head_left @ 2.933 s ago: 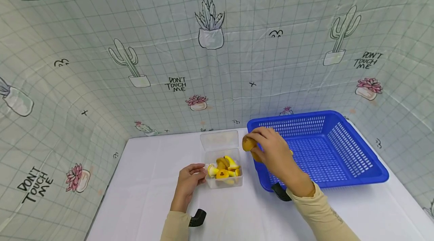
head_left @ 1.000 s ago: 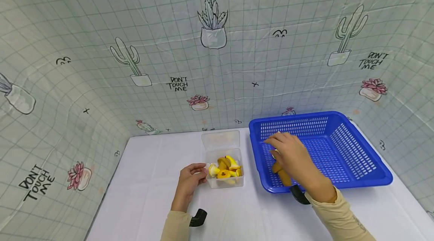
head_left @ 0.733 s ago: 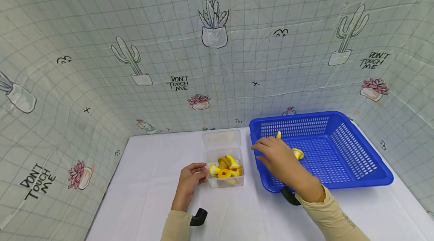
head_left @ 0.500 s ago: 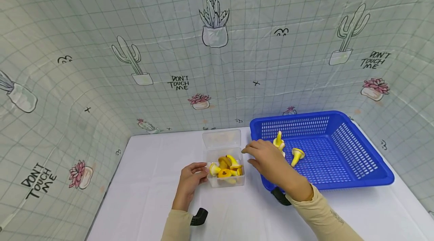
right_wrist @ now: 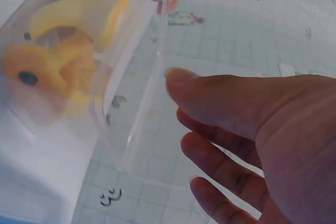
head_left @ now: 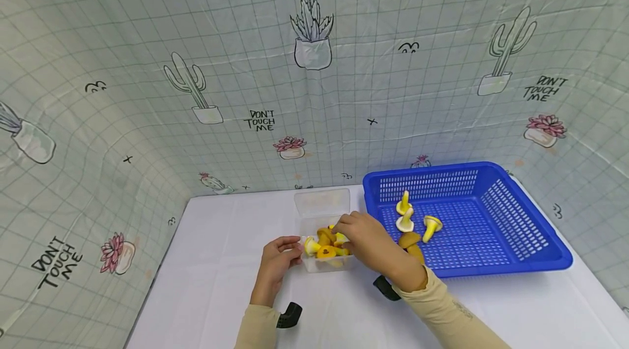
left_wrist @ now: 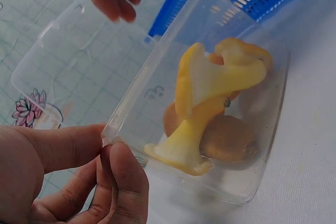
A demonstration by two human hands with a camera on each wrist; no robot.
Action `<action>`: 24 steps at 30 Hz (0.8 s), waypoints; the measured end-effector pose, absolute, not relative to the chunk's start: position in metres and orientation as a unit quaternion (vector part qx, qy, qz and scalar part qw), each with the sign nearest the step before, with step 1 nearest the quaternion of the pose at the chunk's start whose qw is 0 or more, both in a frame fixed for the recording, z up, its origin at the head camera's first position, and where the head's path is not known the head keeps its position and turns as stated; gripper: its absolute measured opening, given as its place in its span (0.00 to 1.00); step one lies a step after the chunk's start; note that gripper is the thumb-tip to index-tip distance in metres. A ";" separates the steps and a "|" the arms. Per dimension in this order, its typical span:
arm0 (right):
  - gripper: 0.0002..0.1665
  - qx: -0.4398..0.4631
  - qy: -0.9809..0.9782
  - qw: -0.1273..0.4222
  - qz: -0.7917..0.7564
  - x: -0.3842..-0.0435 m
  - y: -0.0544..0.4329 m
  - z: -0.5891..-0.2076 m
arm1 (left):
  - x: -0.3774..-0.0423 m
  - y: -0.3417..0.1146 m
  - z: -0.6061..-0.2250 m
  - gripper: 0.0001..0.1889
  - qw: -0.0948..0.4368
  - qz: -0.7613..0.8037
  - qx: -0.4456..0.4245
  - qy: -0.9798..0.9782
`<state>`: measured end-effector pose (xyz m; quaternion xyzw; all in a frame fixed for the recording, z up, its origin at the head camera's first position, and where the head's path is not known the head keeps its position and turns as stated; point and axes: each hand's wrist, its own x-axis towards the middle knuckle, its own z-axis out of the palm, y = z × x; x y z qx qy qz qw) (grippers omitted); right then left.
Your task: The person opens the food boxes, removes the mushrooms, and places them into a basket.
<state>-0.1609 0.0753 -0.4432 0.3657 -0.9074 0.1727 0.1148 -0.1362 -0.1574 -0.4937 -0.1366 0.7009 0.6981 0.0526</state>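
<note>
A clear plastic box (head_left: 314, 265) holds several yellow and brown mushrooms (head_left: 326, 251). At its left side, my left hand (head_left: 277, 262) pinches the rim between thumb and fingers, as the left wrist view shows close up. My right hand (head_left: 366, 241) is over the box's right side, its fingers relaxed and parted. In the right wrist view nothing lies between the fingers (right_wrist: 210, 95). A blue basket (head_left: 491, 218) on the right contains several mushrooms: yellow ones (head_left: 432, 226) and a brown-capped one (head_left: 409, 240) close to its near left corner, partly hidden by my right wrist.
The box's clear lid (head_left: 322, 202) stands open behind it, hinged at the back. A white cloth (head_left: 216, 261) covers the table. Behind rises a patterned fabric backdrop (head_left: 236, 65). Black curved pieces (head_left: 290, 315) sit at both wrists.
My right hand had a brown mushroom by the basket's left edge; it let go inside the basket, then moved left over the box. My left hand has stayed at the box rim.
</note>
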 end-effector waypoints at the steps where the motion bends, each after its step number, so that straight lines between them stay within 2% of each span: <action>1: 0.20 0.367 -0.907 0.110 0.174 -0.161 0.073 -0.444 | -0.136 -0.158 -0.494 0.17 0.051 0.700 -0.133 0.700; 7: 0.17 0.374 -0.907 0.092 0.172 -0.164 0.064 -0.451 | -0.135 -0.159 -0.494 0.15 0.045 0.709 -0.112 0.695; 14: 0.16 0.367 -0.916 0.056 0.154 -0.169 0.056 -0.456 | -0.137 -0.157 -0.496 0.18 0.053 0.699 -0.138 0.700; 24: 0.13 0.373 -0.914 0.058 0.147 -0.175 0.047 -0.460 | -0.137 -0.156 -0.494 0.17 0.051 0.700 -0.137 0.699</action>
